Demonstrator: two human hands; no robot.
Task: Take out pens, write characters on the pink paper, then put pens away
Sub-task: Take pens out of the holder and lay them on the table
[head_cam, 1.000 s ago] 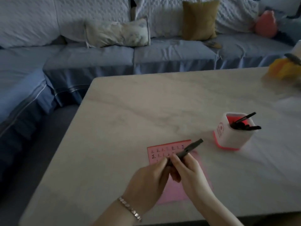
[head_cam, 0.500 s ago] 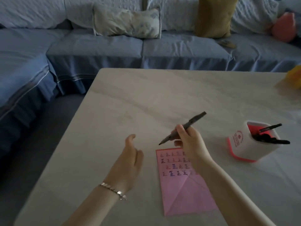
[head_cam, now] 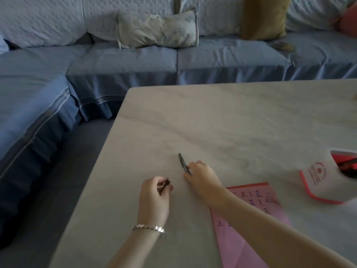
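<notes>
1. The right hand (head_cam: 201,177) sits low in the middle of the frame. Its fingers are curled round a dark pen (head_cam: 184,165), whose free end points up and to the left above bare surface (head_cam: 231,122).
2. The left hand (head_cam: 154,200) is just below and to the left of the right one. Its fingers are bent and pinch a small dark piece (head_cam: 165,185). This may be the pen's cap, but it is too blurred to be sure.
3. The two hands do not touch, and a strip of surface shows between them.
4. A silver bracelet (head_cam: 149,228) circles the left wrist.
5. The pink paper (head_cam: 251,229) lies flat on the surface in the lower right of the frame, with the right forearm crossing over its upper left part. Rows of small written characters show near its top edge and left side. The lower part shows fold creases.
6. A white pen holder (head_cam: 324,182) with a red base and red inside stands upright at the right edge, cut off by the frame. It is up and to the right of the paper and apart from it. Dark pens (head_cam: 347,164) stand in it.
7. The pale, marble-like surface fills the centre and right of the frame.
8. A blue sofa (head_cam: 123,62) runs along the top and down the left side. A pale patterned cushion (head_cam: 156,29) lies on it at upper centre, and a mustard cushion (head_cam: 264,16) at upper right.
</notes>
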